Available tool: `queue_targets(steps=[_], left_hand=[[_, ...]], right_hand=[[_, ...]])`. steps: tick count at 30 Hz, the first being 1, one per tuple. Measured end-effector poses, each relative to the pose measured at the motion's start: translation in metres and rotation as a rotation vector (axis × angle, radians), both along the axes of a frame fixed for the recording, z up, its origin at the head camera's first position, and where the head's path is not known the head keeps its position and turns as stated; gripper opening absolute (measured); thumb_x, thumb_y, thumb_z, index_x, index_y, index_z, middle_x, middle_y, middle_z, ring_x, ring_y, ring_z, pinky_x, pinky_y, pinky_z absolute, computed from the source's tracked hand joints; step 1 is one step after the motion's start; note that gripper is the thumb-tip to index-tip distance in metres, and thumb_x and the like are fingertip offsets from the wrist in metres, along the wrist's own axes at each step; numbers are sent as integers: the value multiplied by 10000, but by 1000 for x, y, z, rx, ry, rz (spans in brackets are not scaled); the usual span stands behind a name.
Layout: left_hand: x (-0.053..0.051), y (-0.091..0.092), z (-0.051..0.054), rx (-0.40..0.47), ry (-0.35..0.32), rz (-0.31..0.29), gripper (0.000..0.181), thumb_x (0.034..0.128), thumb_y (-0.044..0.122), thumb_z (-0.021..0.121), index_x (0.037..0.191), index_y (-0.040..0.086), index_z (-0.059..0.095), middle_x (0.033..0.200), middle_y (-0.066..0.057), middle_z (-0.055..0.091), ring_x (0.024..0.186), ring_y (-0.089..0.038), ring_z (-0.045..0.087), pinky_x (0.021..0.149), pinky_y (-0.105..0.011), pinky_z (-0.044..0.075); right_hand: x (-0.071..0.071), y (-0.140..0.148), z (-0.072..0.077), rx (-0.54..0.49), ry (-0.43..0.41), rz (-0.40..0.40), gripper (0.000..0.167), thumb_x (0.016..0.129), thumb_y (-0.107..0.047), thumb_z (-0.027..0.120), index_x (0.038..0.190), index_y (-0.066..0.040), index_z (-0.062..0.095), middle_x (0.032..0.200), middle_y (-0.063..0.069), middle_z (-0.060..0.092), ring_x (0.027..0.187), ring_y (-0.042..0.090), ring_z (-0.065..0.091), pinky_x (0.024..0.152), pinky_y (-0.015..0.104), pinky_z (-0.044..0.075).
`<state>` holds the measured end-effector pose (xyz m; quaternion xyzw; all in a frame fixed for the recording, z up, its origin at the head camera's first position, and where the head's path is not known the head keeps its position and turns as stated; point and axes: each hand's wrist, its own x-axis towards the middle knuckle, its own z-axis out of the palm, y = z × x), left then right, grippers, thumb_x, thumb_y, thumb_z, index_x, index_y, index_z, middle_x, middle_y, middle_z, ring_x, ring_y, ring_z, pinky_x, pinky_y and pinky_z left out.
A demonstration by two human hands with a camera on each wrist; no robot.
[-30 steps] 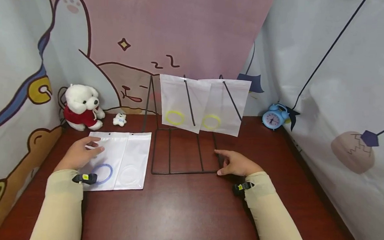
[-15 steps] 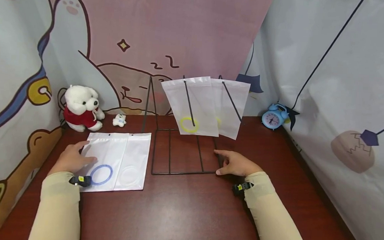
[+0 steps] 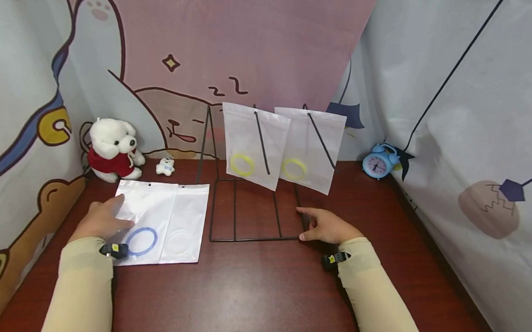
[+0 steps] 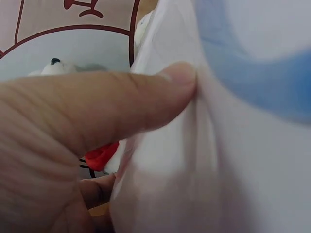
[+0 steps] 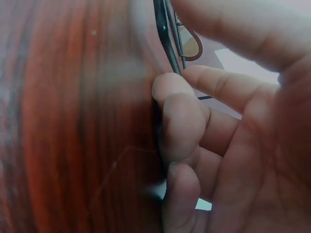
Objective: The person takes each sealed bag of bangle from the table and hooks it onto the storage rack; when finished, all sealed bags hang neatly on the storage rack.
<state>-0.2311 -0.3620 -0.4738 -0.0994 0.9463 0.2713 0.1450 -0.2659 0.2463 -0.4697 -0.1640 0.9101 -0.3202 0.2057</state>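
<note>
In the head view we have bright, diffuse light; a soft glare patch lies on the near part of the table [image 3: 239, 296], and the bag [image 3: 147, 199] shines palest near its top. Grey shading dulls the folds of the curtain [image 3: 444, 95] on the right, and wide-angle stretch slants things toward the edges. In the left wrist view we find the left hand [image 4: 73, 126] fairly clear, while the close bag and its blue ring [image 4: 233, 73] blur heavily. In the right wrist view we see dimmer, hazier light, shade over the right hand [image 5: 252, 126] and smeared reflections on the table.
</note>
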Motion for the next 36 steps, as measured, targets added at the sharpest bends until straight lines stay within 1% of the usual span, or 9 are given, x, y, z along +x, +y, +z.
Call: queue_targets(steps=[3, 8, 12, 14, 18, 24, 28, 32, 36], left_hand=[[2, 4, 2, -1, -10, -6, 1032, 962, 365, 754, 1693, 119, 68, 1575, -467, 152, 1426, -692, 215, 1063, -839, 308], [9, 14, 11, 55, -9, 11, 949, 1013, 271, 695, 1694, 136, 47, 1696, -350, 106, 1523, -639, 86, 1145, -814, 191], [9, 14, 10, 111, -6, 27, 878, 1035, 216, 637, 1697, 158, 63, 1717, -300, 90, 1544, -611, 63, 1164, -799, 166], [5, 10, 6, 131, 8, 29, 853, 1029, 180, 616, 1698, 153, 86, 1722, -289, 107, 1547, -608, 73, 1168, -796, 172], [1, 2, 4, 176, 44, -11, 821, 1017, 124, 579, 1691, 113, 110, 1716, -297, 124, 1543, -612, 83, 1167, -795, 181], [1, -4, 9, 190, 99, -57, 795, 930, -9, 463, 1674, 73, 195, 1677, -356, 175, 1520, -641, 114, 1163, -805, 171], [1, -4, 9, 212, 79, -46, 758, 942, -10, 417, 1670, 68, 219, 1688, -348, 157, 1535, -623, 111, 1166, -809, 158], [1, -4, 9, 221, 50, -17, 702, 987, 37, 405, 1669, 66, 239, 1695, -348, 134, 1535, -626, 96, 1151, -822, 168], [0, -4, 9, 224, 49, -3, 643, 1041, 108, 426, 1666, 88, 275, 1694, -351, 143, 1529, -636, 106, 1137, -830, 190]], right_hand=[[1, 0, 1, 4, 3, -3, 842, 906, -213, 852, 1627, -153, 421, 736, 42, 592, 676, 180, 532, 622, 333, 455], [1, -1, 2, 6, 9, -3, 846, 908, -187, 847, 1632, -145, 411, 735, 42, 592, 673, 178, 531, 619, 331, 455], [1, -1, 3, 15, 16, 0, 864, 906, -187, 848, 1640, -141, 393, 737, 41, 594, 670, 175, 530, 617, 331, 455], [1, -1, 2, 19, 18, 2, 874, 905, -190, 850, 1643, -135, 385, 743, 42, 596, 673, 174, 531, 615, 332, 456], [0, 0, 2, 21, 22, 6, 887, 901, -195, 854, 1645, -121, 376, 759, 41, 600, 682, 173, 535, 618, 331, 459], [1, -1, 3, 16, 19, 1, 891, 895, -185, 858, 1642, -109, 378, 772, 46, 607, 695, 180, 544, 625, 333, 465], [-1, -1, 2, 15, 18, 2, 891, 893, -193, 861, 1639, -104, 381, 782, 49, 606, 707, 182, 546, 627, 334, 465], [-2, 0, 0, 16, 19, 4, 891, 892, -199, 864, 1638, -106, 386, 782, 48, 608, 708, 182, 548, 625, 335, 466], [-3, 1, -2, 8, 14, 1, 894, 888, -196, 867, 1638, -114, 388, 766, 46, 608, 696, 181, 548, 621, 335, 466]])
